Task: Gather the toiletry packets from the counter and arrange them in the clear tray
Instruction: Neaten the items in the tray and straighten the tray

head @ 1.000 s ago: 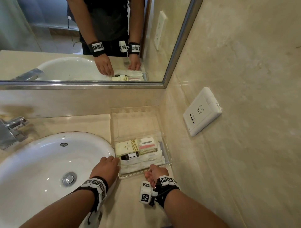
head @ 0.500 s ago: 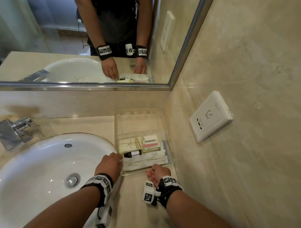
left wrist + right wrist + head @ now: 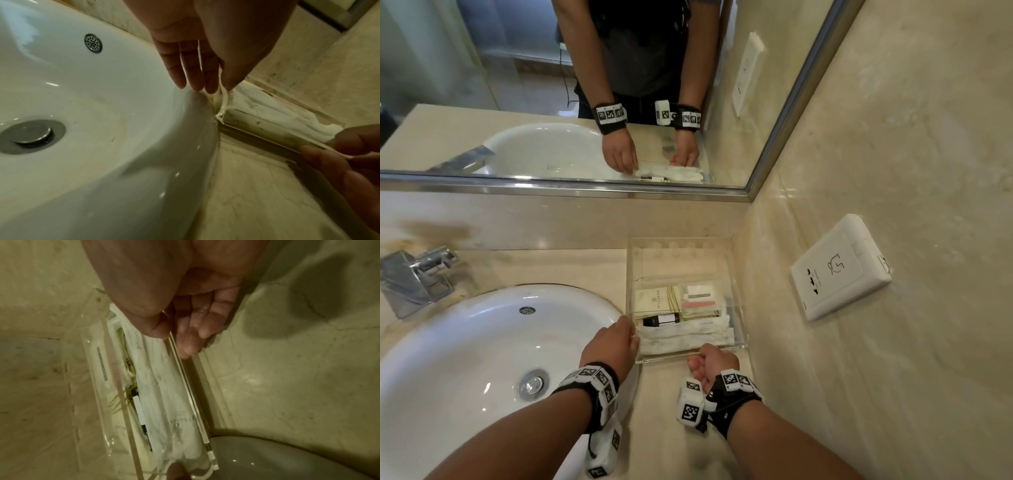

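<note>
The clear tray (image 3: 681, 270) sits in the counter's corner beside the right wall. Several toiletry packets lie in its near half: long white packets (image 3: 688, 334), a cream packet (image 3: 654, 299), a small dark bottle (image 3: 661, 320) and a pink-striped sachet (image 3: 700, 304). My left hand (image 3: 631, 334) pinches the tray's left wall near the front corner, thumb inside and straight fingers outside (image 3: 218, 89). My right hand (image 3: 709, 354) pinches the tray's front wall (image 3: 197, 402), thumb over the white packets (image 3: 164, 386) and fingers outside (image 3: 174, 340).
A white sink basin (image 3: 482, 359) sits right against the tray's left side, with a chrome tap (image 3: 417, 274) at the far left. A mirror (image 3: 585, 85) runs along the back wall. A white wall socket (image 3: 839, 270) is mounted on the right wall.
Both hands stay on the tray's near end. The left hand has shifted slightly forward along the tray's left wall. The head view has tilted a little.
</note>
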Action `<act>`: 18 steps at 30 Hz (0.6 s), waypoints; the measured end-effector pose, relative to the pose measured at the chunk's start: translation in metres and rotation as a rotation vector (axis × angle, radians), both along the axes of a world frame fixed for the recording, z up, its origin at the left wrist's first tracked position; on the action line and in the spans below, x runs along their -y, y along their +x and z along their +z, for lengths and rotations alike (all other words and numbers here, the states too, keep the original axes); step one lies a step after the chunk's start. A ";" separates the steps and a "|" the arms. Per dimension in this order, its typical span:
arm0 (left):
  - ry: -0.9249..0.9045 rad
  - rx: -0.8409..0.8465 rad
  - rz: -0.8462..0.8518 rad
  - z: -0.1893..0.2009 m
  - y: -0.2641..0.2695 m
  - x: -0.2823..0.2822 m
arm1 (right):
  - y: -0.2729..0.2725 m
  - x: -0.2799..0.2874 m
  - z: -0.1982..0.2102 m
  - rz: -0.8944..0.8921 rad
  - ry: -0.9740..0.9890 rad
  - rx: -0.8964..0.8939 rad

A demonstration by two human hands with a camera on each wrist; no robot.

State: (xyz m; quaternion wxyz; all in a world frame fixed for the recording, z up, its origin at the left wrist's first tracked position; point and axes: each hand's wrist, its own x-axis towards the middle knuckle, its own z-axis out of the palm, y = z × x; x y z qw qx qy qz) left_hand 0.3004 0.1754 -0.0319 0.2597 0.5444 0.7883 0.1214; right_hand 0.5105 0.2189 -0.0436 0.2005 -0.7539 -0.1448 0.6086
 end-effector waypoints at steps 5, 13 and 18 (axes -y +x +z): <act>-0.011 -0.003 -0.009 -0.001 -0.006 -0.006 | -0.007 -0.011 0.001 0.013 -0.003 0.002; -0.016 0.001 -0.010 -0.004 -0.012 -0.016 | -0.016 -0.025 0.000 0.035 0.013 0.004; -0.013 0.012 -0.017 -0.006 -0.015 -0.022 | -0.017 -0.030 0.000 0.030 0.003 0.010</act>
